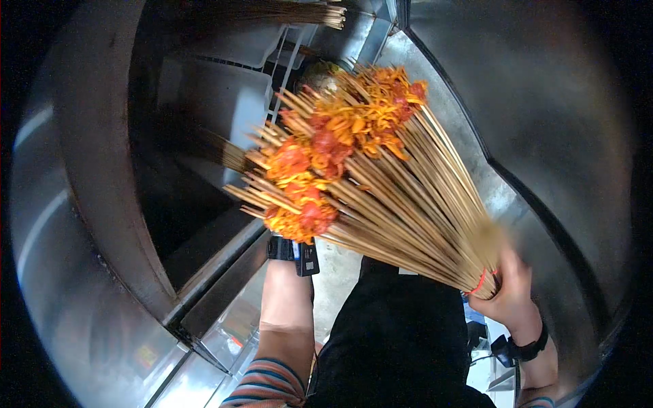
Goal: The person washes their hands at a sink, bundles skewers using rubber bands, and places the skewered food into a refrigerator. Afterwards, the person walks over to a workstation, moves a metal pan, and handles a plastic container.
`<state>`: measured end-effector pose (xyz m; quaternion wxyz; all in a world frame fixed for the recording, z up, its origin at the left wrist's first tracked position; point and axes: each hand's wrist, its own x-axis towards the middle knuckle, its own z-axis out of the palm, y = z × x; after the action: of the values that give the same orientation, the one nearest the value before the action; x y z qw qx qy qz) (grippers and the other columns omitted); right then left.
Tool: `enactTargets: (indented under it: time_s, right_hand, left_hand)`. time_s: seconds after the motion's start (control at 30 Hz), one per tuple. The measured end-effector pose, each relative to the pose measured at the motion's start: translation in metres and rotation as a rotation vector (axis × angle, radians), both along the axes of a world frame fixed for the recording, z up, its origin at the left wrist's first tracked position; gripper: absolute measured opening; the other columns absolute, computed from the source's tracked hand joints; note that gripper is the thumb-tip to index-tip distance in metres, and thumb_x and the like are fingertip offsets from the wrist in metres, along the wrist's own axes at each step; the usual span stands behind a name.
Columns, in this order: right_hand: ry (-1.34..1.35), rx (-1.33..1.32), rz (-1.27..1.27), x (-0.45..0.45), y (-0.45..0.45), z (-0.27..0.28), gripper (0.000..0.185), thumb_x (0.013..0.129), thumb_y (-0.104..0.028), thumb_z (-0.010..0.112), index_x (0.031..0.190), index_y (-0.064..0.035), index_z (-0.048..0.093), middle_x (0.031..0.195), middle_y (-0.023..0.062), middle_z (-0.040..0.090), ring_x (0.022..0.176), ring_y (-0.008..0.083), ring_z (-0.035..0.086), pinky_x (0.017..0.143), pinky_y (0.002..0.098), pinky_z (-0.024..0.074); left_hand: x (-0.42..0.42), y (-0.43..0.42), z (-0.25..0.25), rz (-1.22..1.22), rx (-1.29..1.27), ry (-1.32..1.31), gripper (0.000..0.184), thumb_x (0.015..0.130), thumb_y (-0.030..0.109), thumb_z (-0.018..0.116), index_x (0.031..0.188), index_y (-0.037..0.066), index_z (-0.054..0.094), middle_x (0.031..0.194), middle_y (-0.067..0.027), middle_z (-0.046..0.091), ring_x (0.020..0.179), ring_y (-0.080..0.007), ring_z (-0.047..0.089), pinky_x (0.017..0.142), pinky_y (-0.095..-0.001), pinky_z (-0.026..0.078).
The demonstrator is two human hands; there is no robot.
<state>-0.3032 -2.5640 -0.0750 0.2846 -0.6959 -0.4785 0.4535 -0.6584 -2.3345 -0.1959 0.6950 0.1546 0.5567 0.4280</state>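
Note:
A large bundle of thin wooden skewers [415, 197] fans out across the middle, with orange and red food pieces [320, 153] threaded near the far ends. A red band ties the skewers at the lower right. My right hand [510, 289] is wrapped round the bundle beside that band. My left forearm reaches up to the food end, where the bundle hides my left hand; its fingers do not show.
An open metal cabinet [221, 262] on the left holds white trays [248, 102] and more skewers [333, 15] at the top. Dark metal panels [544, 88] stand on the right. Grey floor [337, 279] shows below the bundle.

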Motion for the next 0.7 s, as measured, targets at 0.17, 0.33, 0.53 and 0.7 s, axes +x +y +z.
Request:
enactTargets:
  time_s: [0.17,0.33,0.53,0.7]
  right_hand:
    - [-0.107,0.135,-0.042,-0.01,0.024,0.022,0.092,0.051,-0.007,0.077,0.135,-0.0026,0.041,0.093,0.0149,0.058,0.077,0.0301,0.063,0.067,0.0344,0.0531]
    - [-0.257,0.151,0.041,-0.043,0.086,0.03,0.089,0.055,-0.009,0.078,0.136,-0.0093,0.042,0.089,0.0114,0.058,0.076,0.0286,0.062,0.066,0.0355,0.0517]
    - [-0.187,0.463,-0.034,-0.082,0.165,0.025,0.088,0.062,-0.015,0.075,0.141,-0.0169,0.036,0.086,0.0096,0.056,0.069,0.0276,0.061,0.061,0.0347,0.0509]
    - [-0.109,0.321,0.054,-0.113,0.212,0.011,0.083,0.062,-0.019,0.076,0.136,-0.0118,0.039,0.088,0.0112,0.059,0.073,0.0277,0.063,0.062,0.0358,0.0515]
  left_hand:
    - [0.024,0.002,0.024,-0.036,0.037,0.071,0.036,0.094,0.034,0.049,0.115,0.006,0.052,0.112,-0.0064,0.057,0.104,-0.0203,0.055,0.091,-0.0353,0.046]
    - [0.034,0.014,0.024,-0.05,0.091,0.134,0.039,0.094,0.035,0.048,0.119,0.005,0.051,0.115,-0.007,0.056,0.106,-0.0207,0.054,0.093,-0.0354,0.045]
    - [0.056,0.016,0.043,-0.06,0.176,0.191,0.042,0.094,0.036,0.048,0.122,0.005,0.049,0.118,-0.0077,0.056,0.109,-0.0212,0.054,0.095,-0.0356,0.045]
    - [0.045,0.023,0.034,-0.002,0.161,0.185,0.052,0.096,0.042,0.04,0.132,0.004,0.043,0.129,-0.0093,0.051,0.117,-0.0233,0.05,0.101,-0.037,0.041]
